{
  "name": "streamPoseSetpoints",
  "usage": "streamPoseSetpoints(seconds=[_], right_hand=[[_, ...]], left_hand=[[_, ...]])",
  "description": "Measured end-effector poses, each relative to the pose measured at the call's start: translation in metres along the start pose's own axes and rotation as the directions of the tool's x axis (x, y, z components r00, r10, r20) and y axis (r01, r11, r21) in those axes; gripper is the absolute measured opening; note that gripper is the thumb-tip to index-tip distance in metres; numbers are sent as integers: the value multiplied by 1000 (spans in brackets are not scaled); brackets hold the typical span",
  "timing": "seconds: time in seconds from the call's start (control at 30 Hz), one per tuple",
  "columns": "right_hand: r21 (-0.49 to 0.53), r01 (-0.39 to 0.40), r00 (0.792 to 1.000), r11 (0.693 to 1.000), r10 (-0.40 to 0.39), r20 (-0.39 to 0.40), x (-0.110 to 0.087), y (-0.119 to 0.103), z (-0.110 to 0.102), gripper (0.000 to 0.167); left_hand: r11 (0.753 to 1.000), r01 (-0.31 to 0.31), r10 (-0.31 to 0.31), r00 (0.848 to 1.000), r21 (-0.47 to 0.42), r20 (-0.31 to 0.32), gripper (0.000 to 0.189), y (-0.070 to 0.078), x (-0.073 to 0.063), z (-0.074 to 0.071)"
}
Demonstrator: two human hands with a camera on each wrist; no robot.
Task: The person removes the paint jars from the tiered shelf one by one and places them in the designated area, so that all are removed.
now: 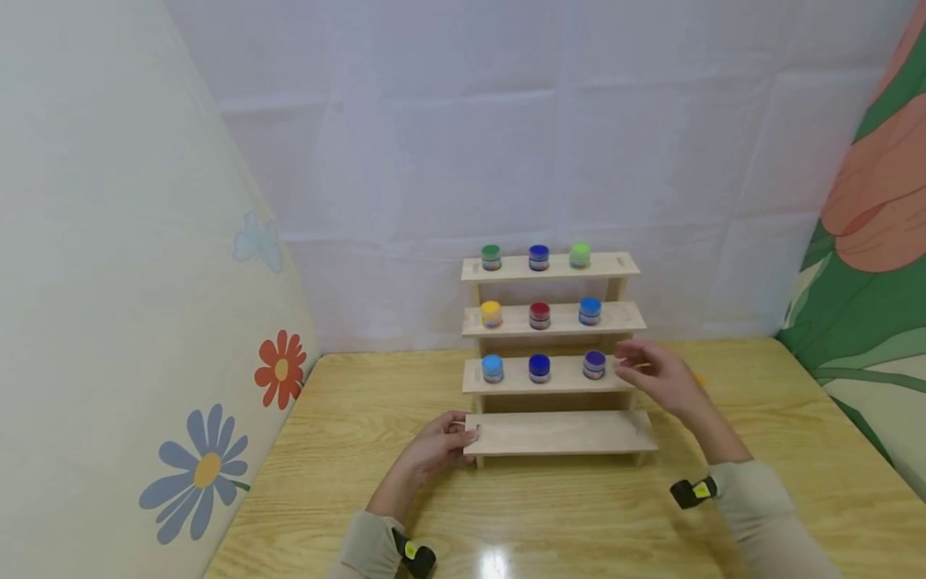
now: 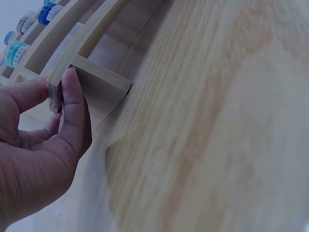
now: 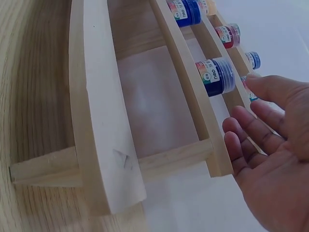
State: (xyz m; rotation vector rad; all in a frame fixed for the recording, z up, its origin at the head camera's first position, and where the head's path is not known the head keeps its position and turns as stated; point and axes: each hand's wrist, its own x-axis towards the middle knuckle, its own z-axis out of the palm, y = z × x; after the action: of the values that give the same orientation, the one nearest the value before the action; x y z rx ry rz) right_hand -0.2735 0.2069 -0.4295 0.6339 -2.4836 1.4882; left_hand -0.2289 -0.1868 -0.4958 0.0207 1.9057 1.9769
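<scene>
A wooden tiered rack with stepped shelves stands on the table. My left hand pinches the left end of its lowest shelf, thumb on top and fingers beneath, as the left wrist view shows. My right hand is at the right end of the second shelf from the bottom, its fingers loosely bent and holding nothing. Just left of its fingertips stands a purple paint jar. On that same shelf are a dark blue paint jar and a light blue paint jar.
Yellow, red and blue jars, including the red paint jar, line the shelf above. The top shelf carries green, blue and lime jars, among them the lime paint jar. A small orange item shows behind my right hand. White cloth hangs behind.
</scene>
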Motion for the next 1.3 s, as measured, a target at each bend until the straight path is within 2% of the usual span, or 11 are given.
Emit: streamPoseSetpoints(seconds=[0.37, 0.5, 0.73, 1.3], right_hand=[[-7, -28, 999, 1000, 29, 43, 9, -5, 10, 44], [-18, -64, 996, 998, 65, 62, 11, -6, 12, 47], [-95, -131, 985, 987, 141, 104, 14, -11, 14, 53], [-192, -148, 974, 970, 177, 144, 23, -13, 20, 55]], left_hand=[[1000, 1, -1, 1000, -2, 1, 42, 0, 1, 0], [1000, -3, 3, 1000, -5, 7, 43, 0, -1, 0], [1000, 4, -4, 1000, 0, -10, 42, 0, 1, 1], [1000, 5, -5, 1000, -1, -19, 44, -1, 1, 0]])
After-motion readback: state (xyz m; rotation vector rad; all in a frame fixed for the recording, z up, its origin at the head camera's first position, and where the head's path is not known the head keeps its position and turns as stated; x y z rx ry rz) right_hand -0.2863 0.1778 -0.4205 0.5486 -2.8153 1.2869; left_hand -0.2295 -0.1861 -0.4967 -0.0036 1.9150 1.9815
